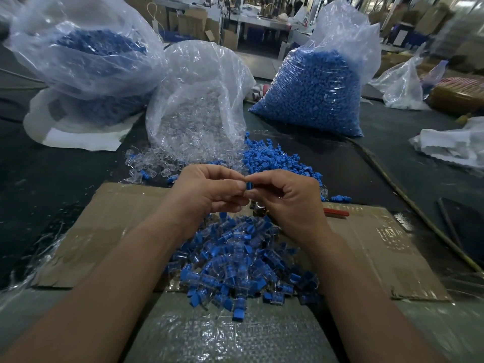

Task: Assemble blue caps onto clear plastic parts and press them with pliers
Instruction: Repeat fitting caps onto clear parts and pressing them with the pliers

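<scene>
Left hand (209, 191) and right hand (289, 201) meet fingertip to fingertip. Both are curled tight, pinching one blue cap (250, 185) between them. Can't tell if a clear part sits under the cap, fingers cover it.

Pliers (336, 212) lie free on the cardboard sheet (117, 218), just under and right of the right hand. Red handle sticks out right, head mostly hidden by the palm.

Toward the body from the hands: pile of assembled pieces (235, 260), blue and clear. It fills the gap between the forearms and spills over the cardboard's near edge onto a woven sack (222, 336). Open cardboard runs left of the left wrist to its taped edge, and right of the right wrist past the handle.

Beyond the fingertips: loose blue caps (275, 161) heaped just past the cardboard's far edge, loose clear parts (146, 163) beyond-left. Behind those:
- open bag of clear parts (196, 113), dead ahead
- full bag of blue caps (314, 95), ahead-right
- another bag of blue pieces (86, 61), ahead-left

Dark tabletop (52, 174) is open far left of the left hand. A thin stick (408, 208) runs diagonally far right.
</scene>
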Action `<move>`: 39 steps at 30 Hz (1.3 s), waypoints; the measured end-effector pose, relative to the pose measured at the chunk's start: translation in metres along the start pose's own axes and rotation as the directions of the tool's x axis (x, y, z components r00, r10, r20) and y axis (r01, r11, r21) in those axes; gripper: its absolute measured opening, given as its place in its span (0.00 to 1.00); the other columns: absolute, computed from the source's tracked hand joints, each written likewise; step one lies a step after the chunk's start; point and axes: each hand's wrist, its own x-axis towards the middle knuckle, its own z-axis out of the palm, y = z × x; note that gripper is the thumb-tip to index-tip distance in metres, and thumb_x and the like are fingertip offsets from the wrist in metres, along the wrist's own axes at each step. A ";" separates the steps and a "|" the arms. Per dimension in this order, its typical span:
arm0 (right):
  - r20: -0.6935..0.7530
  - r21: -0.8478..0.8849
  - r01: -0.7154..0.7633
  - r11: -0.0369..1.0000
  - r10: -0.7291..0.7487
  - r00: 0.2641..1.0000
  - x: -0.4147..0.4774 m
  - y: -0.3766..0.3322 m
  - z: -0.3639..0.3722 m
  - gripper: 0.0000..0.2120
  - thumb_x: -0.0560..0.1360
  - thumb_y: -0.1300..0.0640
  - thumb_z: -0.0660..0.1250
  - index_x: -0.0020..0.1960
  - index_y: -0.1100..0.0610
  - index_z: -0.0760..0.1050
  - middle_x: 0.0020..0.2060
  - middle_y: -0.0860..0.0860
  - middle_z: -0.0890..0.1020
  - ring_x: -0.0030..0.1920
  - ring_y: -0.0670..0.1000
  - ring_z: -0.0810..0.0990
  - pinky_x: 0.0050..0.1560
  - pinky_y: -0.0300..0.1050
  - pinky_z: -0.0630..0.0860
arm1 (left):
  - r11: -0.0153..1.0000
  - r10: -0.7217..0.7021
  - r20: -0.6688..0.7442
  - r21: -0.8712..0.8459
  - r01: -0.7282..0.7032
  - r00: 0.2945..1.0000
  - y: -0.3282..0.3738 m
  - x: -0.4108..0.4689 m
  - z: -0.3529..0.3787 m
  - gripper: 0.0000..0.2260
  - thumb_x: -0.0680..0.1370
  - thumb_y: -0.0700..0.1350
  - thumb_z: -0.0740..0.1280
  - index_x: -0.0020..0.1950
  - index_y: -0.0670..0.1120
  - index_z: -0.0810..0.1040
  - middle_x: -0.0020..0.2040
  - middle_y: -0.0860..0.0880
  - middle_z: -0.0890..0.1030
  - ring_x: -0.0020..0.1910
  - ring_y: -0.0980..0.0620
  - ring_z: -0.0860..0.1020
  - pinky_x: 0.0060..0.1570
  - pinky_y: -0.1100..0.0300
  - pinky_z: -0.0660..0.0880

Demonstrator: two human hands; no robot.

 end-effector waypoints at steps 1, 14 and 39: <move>0.005 -0.006 0.011 1.000 -0.011 1.000 0.000 0.000 0.000 0.11 0.67 0.65 0.72 0.50 0.60 0.81 0.41 0.46 0.80 0.44 0.43 0.80 0.44 0.31 0.76 | 1.000 -0.003 0.003 0.003 0.003 1.000 0.000 0.000 0.000 0.07 0.60 0.39 0.71 0.37 0.40 0.79 0.31 0.44 0.82 0.29 0.51 0.81 0.28 0.64 0.77; 0.010 -0.026 0.071 0.997 -0.071 0.997 0.000 0.003 0.001 0.13 0.66 0.65 0.72 0.50 0.62 0.81 0.43 0.46 0.80 0.46 0.44 0.80 0.48 0.34 0.77 | 0.998 -0.017 0.006 0.065 0.017 1.000 -0.001 -0.002 0.002 0.03 0.69 0.32 0.68 0.39 0.38 0.76 0.31 0.43 0.82 0.29 0.50 0.81 0.28 0.63 0.78; 0.034 -0.059 0.066 0.996 -0.064 0.997 0.002 -0.005 -0.004 0.10 0.65 0.64 0.74 0.46 0.62 0.81 0.37 0.46 0.80 0.40 0.46 0.80 0.40 0.33 0.77 | 0.997 0.011 0.032 0.078 -0.014 0.999 -0.001 0.001 0.001 0.05 0.70 0.31 0.67 0.37 0.40 0.77 0.29 0.46 0.81 0.27 0.53 0.79 0.27 0.65 0.76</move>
